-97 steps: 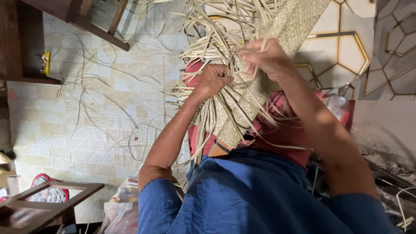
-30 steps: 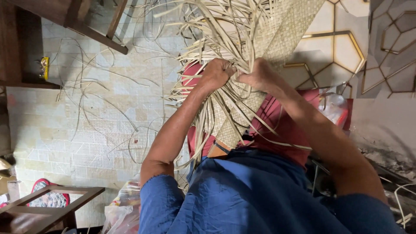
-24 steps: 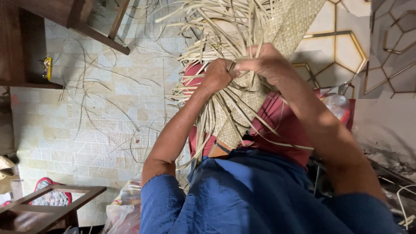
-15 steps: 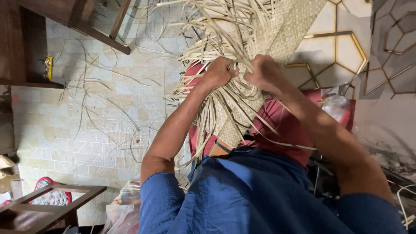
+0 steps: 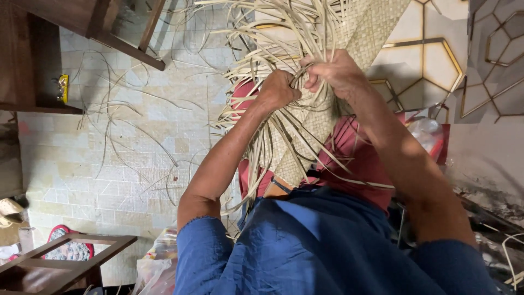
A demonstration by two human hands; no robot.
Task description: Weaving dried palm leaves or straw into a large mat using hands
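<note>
My left hand (image 5: pixel 275 92) is closed on a bundle of loose pale strips (image 5: pixel 284 33), and my right hand (image 5: pixel 334 71) pinches strips at the edge of the woven mat (image 5: pixel 305 136) lying over my lap. I judge a sharp tug could snap or slip a strip and loosen the weave. Wooden furniture (image 5: pixel 82 22) crowds the left; the tiled floor (image 5: pixel 125 158) gives room.
</note>
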